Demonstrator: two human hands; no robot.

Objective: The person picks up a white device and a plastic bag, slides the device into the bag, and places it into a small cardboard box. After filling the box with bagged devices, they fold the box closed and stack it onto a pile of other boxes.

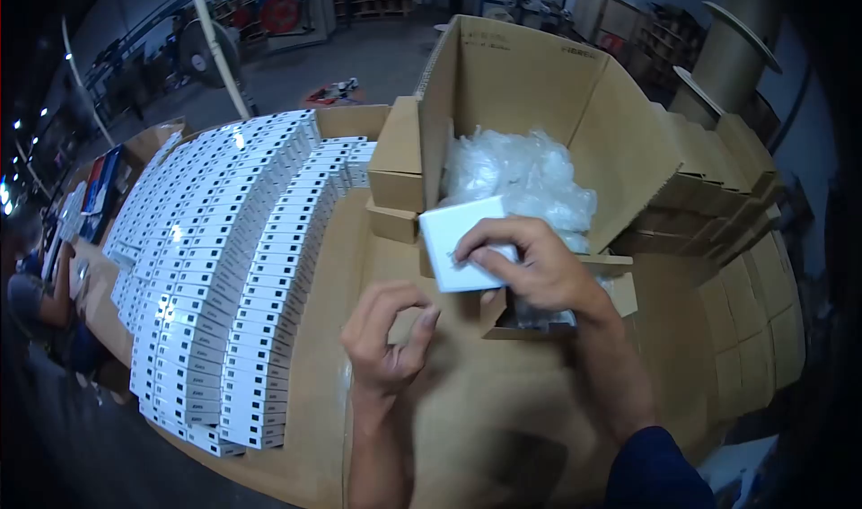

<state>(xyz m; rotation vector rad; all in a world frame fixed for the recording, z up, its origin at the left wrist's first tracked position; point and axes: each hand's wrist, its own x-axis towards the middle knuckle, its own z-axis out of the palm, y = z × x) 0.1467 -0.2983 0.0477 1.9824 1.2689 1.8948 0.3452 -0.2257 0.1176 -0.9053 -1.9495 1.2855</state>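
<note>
My right hand [534, 262] holds a flat white box [467, 235], its thumb and index finger pressed on the box's face; the other fingers are partly hidden. My left hand [386, 334] is to the left and a little lower, fingers curled, with a gap between thumb and fingertips and nothing in it. Below the white box stands a small open cardboard box [530, 332] with clear plastic inside, partly hidden by my right hand. Behind it, a large open carton [530, 83] contains a heap of clear plastic bags [516, 172].
Rows of stacked white boxes [211, 267] fill the table's left side. Brown small cartons [395, 154] stand beside the large carton. Folded cardboard [745, 311] is stacked at right. A person's arm [61, 285] shows at far left. Cardboard [467, 419] covers the work surface.
</note>
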